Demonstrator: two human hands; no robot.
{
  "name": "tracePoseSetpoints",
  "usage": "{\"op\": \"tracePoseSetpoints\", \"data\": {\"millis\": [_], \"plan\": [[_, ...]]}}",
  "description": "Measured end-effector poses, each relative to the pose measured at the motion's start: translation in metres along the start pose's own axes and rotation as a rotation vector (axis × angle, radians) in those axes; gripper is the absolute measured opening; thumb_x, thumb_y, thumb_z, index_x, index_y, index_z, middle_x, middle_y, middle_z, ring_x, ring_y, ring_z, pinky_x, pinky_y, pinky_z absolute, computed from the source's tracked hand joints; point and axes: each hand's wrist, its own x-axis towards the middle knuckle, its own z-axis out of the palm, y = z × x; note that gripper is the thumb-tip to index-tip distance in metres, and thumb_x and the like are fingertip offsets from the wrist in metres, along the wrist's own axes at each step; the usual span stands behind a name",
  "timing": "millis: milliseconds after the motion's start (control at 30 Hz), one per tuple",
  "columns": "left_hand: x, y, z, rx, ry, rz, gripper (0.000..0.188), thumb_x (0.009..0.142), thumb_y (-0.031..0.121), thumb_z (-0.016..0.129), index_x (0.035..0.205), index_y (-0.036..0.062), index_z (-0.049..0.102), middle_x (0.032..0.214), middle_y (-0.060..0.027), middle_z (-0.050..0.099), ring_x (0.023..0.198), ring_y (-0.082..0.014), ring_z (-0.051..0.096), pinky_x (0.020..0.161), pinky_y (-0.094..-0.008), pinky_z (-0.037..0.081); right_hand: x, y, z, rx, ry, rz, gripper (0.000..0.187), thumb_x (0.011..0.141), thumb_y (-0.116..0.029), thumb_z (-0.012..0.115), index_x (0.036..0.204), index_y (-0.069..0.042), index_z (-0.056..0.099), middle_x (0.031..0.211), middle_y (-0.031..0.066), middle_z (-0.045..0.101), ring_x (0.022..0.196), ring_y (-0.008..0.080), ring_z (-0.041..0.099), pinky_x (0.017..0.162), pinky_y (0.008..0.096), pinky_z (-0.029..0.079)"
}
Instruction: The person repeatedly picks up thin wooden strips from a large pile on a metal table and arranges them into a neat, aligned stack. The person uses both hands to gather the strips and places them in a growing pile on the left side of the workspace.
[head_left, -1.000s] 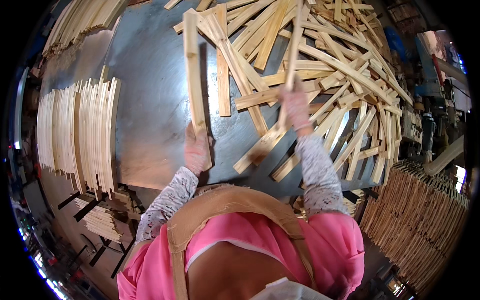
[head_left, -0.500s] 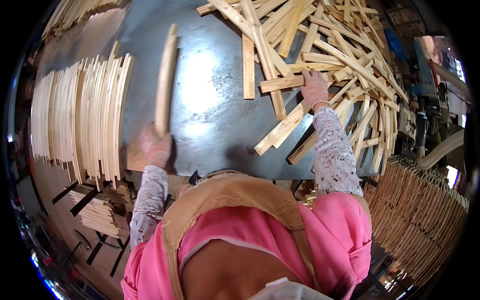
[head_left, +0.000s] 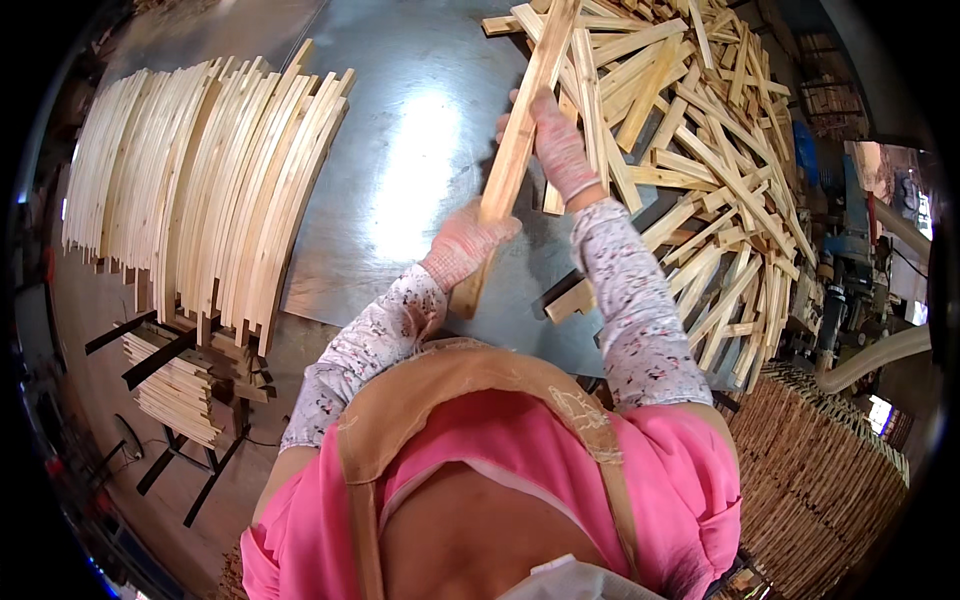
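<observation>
Both of my gloved hands hold one long wooden slat, tilted from lower left to upper right above the metal table. My left hand is closed around its lower part. Higher up, my right hand grips its right side, with fingertips showing past the slat's left edge. Just beyond the right hand lies a jumbled heap of loose slats. To the left, a tight row of slats lies side by side, its near ends uneven and jutting past the table edge.
The grey metal table shines with reflected light. At lower left, a smaller stack of slats sits on a black metal frame. A large stack of thin wooden strips stands at lower right, near a pale hose.
My left hand has moved from the row to the middle. My right hand has left the slat at the heap and come up and left. Both now hold one slat.
</observation>
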Motion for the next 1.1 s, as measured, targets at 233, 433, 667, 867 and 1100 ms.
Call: {"op": "tracePoseSetpoints", "data": {"millis": [233, 433, 667, 867, 1100], "plan": [[-0.116, -0.13, -0.129, 1.06, 0.769, -0.409, 0.06, 0.099, 0.042, 0.076, 0.144, 0.0045, 0.061, 0.136, -0.0204, 0.067, 0.127, -0.029, 0.064, 0.112, -0.0445, 0.049, -0.097, 0.099, -0.077, -1.481, 0.836, -0.106, 0.069, 0.089, -0.036, 0.079, 0.148, -0.009, 0.053, 0.125, 0.0279, 0.069, 0.119, 0.0482, 0.065, 0.102, 0.0555, 0.054], [-0.105, -0.12, -0.142, 1.183, 0.89, -0.032, 0.07, 0.103, 0.031, 0.069, 0.166, 0.015, 0.042, 0.169, -0.016, 0.045, 0.16, -0.0313, 0.036, 0.134, -0.0485, 0.021, -0.118, 0.114, -0.077, -0.821, 0.613, 0.0, 0.056, 0.096, -0.034, 0.071, 0.142, -0.005, 0.063, 0.126, 0.0306, 0.071, 0.12, 0.0459, 0.067, 0.103, 0.0509, 0.054], [0.045, -0.025, -0.003, -0.183, 0.061, 0.071, 0.06, 0.102, 0.045, 0.068, 0.133, -0.0059, 0.069, 0.12, -0.022, 0.077, 0.119, -0.0301, 0.07, 0.104, -0.0392, 0.051, -0.092, 0.102, -0.003, -0.737, 0.171, -0.14, 0.043, 0.104, -0.043, 0.062, 0.124, -0.008, 0.077, 0.116, 0.0217, 0.078, 0.111, 0.0424, 0.075, 0.097, 0.0441, 0.057], [0.041, -0.04, -0.031, -0.227, 0.276, -0.119, 0.049, 0.102, 0.025, 0.071, 0.138, -0.0065, 0.063, 0.112, -0.0127, 0.074, 0.104, -0.0208, 0.069, 0.097, -0.0324, 0.054, -0.019, 0.05, -0.109, -1.606, 0.727, -0.187, 0.068, 0.091, -0.035, 0.071, 0.152, -0.009, 0.054, 0.136, 0.0238, 0.067, 0.132, 0.0412, 0.06, 0.107, 0.0529, 0.052], [0.015, -0.06, -0.05, -0.813, 0.269, -0.038, 0.049, 0.106, 0.021, 0.07, 0.147, -0.0015, 0.056, 0.113, -0.0135, 0.074, 0.092, -0.022, 0.075, 0.084, -0.0347, 0.063, 0.001, 0.043, -0.112, -1.392, 0.447, -0.275, 0.073, 0.099, -0.049, 0.065, 0.158, -0.011, 0.046, 0.117, 0.0342, 0.07, 0.111, 0.0546, 0.067, 0.095, 0.057, 0.056]]}}
